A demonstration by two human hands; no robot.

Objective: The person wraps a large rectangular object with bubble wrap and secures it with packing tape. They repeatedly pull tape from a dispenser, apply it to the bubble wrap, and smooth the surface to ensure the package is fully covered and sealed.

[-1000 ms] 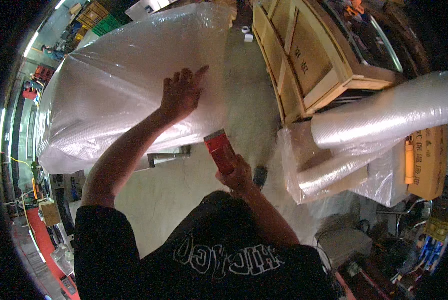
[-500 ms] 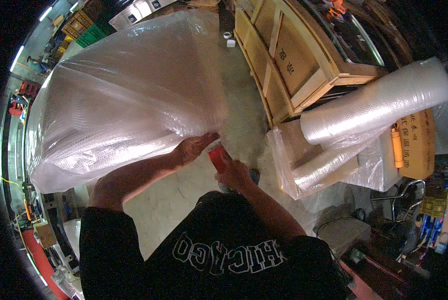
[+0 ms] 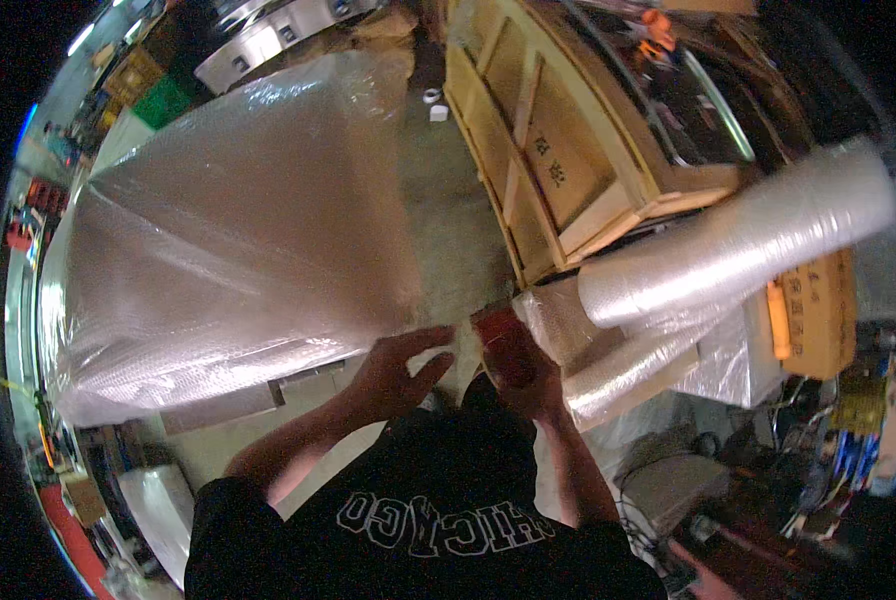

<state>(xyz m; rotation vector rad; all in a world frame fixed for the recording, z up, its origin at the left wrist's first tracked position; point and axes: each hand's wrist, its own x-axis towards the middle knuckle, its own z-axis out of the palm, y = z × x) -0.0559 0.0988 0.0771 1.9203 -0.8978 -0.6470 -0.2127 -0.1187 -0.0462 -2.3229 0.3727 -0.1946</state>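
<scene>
My right hand (image 3: 530, 378) is wrapped around a red hand-held tape dispenser (image 3: 494, 326), with its broad end pointing forward. My left hand (image 3: 398, 368) hovers just left of it, fingers stretched toward the dispenser and thumb apart from them. Nothing shows plainly between those fingers; the picture is dim and blurred there. Beyond my left hand stands a large bulky item under bubble wrap (image 3: 248, 220), its near corner close to my fingertips. Whether my fingers touch the wrap I cannot tell.
To the right, a big roll of bubble wrap (image 3: 738, 240) lies over wrapped boxes beside a wood-framed crate (image 3: 558, 150). An orange cylinder (image 3: 778, 320) leans by a cardboard carton (image 3: 820, 315). Small white rolls (image 3: 438, 113) lie on the floor between wrapped item and crate.
My hands have drawn back toward my body and away from the wrapped corner. The right hand has moved right with the dispenser, widening the gap to my left hand. The view has shifted.
</scene>
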